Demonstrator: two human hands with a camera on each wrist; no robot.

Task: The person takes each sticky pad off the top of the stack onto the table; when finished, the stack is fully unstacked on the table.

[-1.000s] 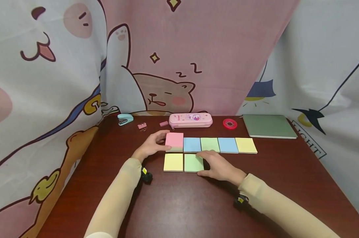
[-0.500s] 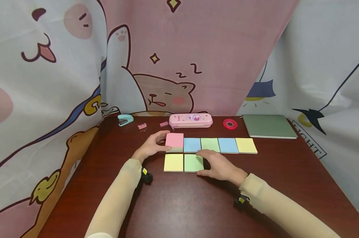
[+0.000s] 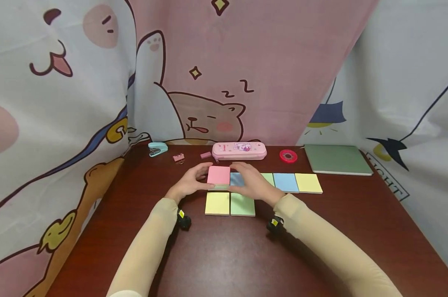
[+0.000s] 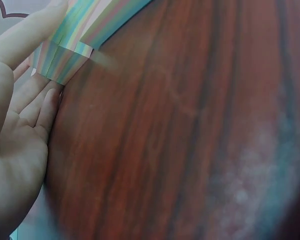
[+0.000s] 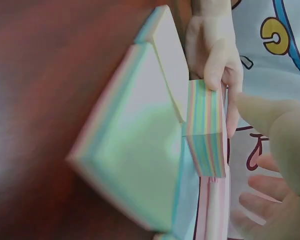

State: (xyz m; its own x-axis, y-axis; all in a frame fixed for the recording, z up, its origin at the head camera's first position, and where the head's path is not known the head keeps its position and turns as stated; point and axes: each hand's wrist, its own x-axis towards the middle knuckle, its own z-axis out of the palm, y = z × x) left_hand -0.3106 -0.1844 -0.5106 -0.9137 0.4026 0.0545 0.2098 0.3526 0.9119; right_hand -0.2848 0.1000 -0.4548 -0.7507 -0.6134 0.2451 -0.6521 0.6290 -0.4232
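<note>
My left hand (image 3: 188, 181) holds a stack of sticky note pads (image 3: 218, 176) with a pink top, thumb at its near left corner, fingers behind. Striped sides of the stack (image 5: 206, 115) show in the right wrist view. My right hand (image 3: 255, 185) is at the stack's right side, over a blue pad (image 3: 237, 178), thumb and fingers spread. That view shows a gap between this hand (image 5: 285, 165) and the stack. A yellow pad (image 3: 217, 203) and a green pad (image 3: 242, 207) lie side by side in the nearer row.
To the right, the back row continues with a green pad (image 3: 269, 178), a blue pad (image 3: 286, 182) and a yellow pad (image 3: 309, 183). Behind are a stapler (image 3: 158, 149), binder clip (image 3: 178, 157), pink pencil case (image 3: 239, 151), red tape roll (image 3: 288, 156) and green notebook (image 3: 338, 159).
My right hand has left the green pad in the nearer row and moved left and away from me to the pink-topped stack's right side. The left hand stays at the stack.
</note>
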